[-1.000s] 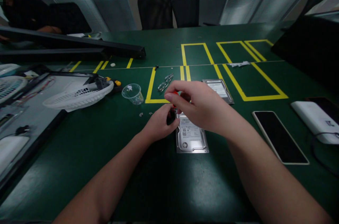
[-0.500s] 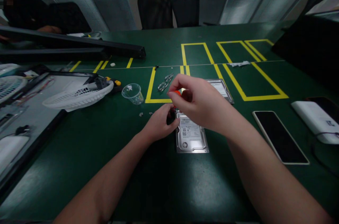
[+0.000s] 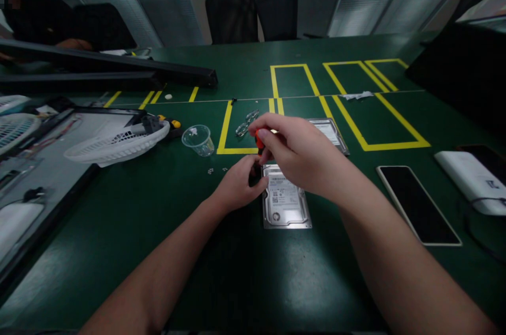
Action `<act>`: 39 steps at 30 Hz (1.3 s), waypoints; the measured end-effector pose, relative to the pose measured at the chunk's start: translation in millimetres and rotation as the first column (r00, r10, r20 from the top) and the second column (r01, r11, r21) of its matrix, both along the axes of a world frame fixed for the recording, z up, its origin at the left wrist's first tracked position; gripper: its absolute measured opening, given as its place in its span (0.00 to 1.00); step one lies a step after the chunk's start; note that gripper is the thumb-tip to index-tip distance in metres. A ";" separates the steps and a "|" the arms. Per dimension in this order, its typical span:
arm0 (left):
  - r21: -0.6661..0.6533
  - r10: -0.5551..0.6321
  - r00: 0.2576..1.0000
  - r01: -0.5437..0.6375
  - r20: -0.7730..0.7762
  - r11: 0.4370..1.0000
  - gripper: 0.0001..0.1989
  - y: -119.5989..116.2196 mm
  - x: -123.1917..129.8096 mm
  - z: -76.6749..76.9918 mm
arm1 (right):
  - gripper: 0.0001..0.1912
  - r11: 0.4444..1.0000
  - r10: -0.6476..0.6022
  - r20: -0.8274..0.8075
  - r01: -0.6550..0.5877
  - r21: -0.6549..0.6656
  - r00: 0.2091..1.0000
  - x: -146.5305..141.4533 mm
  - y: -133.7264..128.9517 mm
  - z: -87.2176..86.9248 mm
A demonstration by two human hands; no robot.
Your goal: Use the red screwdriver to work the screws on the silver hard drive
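Note:
A silver hard drive (image 3: 286, 203) with a white label lies flat on the green table below my hands. My right hand (image 3: 298, 153) is closed round the red handle of a screwdriver (image 3: 259, 137), held upright over the drive's far left corner. Its tip is hidden behind my fingers. At that same corner, my left hand (image 3: 241, 184) grips the drive's left edge, thumb on top and fingers curled out of sight. Behind my right wrist lies a second hard drive (image 3: 331, 132), partly covered. Several tiny screws (image 3: 211, 171) rest on the table left of my left hand.
A clear plastic cup (image 3: 198, 141) stands left of a pair of glasses (image 3: 247, 124). White fan grilles (image 3: 118, 142) and a grey panel fill the left side. A phone (image 3: 418, 204) and a white power bank (image 3: 472, 182) lie right. Another person (image 3: 43, 18) sits far left.
The fingers of my right hand have shifted round the screwdriver handle, so more of its red side shows. My left hand and the hard drive have stayed in place.

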State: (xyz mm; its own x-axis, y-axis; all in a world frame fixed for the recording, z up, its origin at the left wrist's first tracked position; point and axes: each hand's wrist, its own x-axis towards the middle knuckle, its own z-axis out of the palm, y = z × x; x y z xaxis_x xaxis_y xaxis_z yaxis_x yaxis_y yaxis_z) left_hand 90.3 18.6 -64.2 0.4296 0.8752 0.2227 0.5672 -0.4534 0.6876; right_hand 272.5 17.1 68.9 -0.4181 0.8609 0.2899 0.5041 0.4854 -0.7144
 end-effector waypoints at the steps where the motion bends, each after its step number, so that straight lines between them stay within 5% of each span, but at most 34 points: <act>1: -0.001 -0.004 1.000 0.004 0.004 1.000 0.12 0.0 0.0 -0.2 | 0.11 1.000 -0.007 0.002 0.007 0.010 1.000 0.1 -0.1 -0.1; 15: 0.005 -0.008 1.000 0.008 0.019 1.000 0.13 0.9 -1.0 -3.7 | 0.09 0.998 0.037 0.021 -0.038 0.043 0.999 0.5 -1.4 -0.4; 30: -0.027 0.001 1.000 -0.001 0.024 1.000 0.14 0.0 -0.7 -2.0 | 0.09 0.992 -0.110 0.042 0.107 0.070 0.993 -0.9 -1.8 -3.4; 34: -0.014 -0.004 1.000 0.004 0.025 1.000 0.14 0.4 -0.4 -2.4 | 0.04 0.994 -0.052 0.003 0.052 0.099 0.999 -0.6 -1.9 -4.5; 39: 0.003 -0.013 1.000 0.012 0.015 1.000 0.11 0.4 0.5 -0.5 | 0.10 0.997 0.001 0.018 -0.003 0.082 1.000 -0.7 -0.7 -2.8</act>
State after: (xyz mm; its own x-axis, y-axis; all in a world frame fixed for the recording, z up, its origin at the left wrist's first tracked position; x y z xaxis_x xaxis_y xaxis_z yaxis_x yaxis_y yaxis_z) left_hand 90.8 18.9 -64.7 0.4371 0.8690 0.2319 0.5513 -0.4626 0.6943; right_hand 271.9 16.4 66.1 -0.4255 0.8338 0.3517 0.5158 0.5428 -0.6628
